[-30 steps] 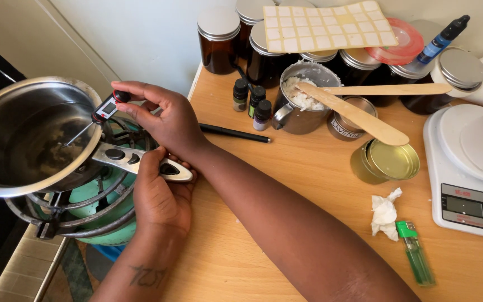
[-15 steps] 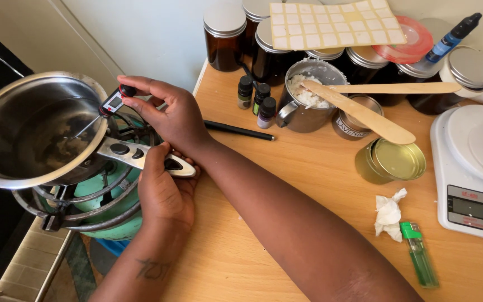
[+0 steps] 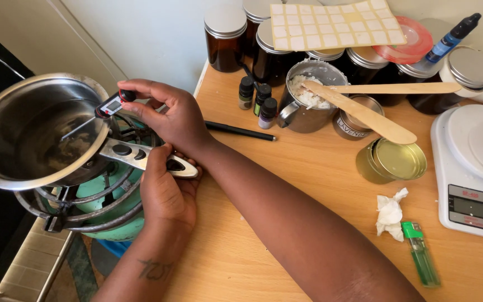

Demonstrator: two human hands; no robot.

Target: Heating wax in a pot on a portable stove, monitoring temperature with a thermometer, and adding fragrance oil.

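- Steel saucepan (image 3: 34,134) at nine o'clock, sitting on a wire ring stand (image 3: 93,210) over a green gas cylinder (image 3: 115,226), off the table's left edge.
- Pan handle (image 3: 141,158) jutting toward three o'clock, clasped near its end by the left hand (image 3: 166,193); grip pressed together around the handle, thumb on top.
- Digital probe thermometer (image 3: 110,105) at ten o'clock, its thin stem angled down into the pan toward eight o'clock.
- Right hand (image 3: 174,114) just right of the thermometer, forearm crossing over the left hand; grip pinching the thermometer's head between thumb and fingertips.
- Black pen (image 3: 240,131) lying on the wooden table (image 3: 308,212), just right of the right wrist.
- Three small dark dropper bottles (image 3: 258,100) at twelve o'clock, beside a metal cup (image 3: 308,106) of white flakes.
- Two wooden spatulas (image 3: 364,114) resting across the cup and a small open tin (image 3: 359,117).
- Amber jars (image 3: 225,36) with silver lids at the back wall, a sheet of pale labels (image 3: 331,25) lying on top.
- Gold tin (image 3: 392,162) at three o'clock, lid tilted against it.
- Crumpled tissue (image 3: 389,215) and green lighter (image 3: 420,260) at five o'clock, touching.
- White kitchen scale (image 3: 470,196) at the right edge.
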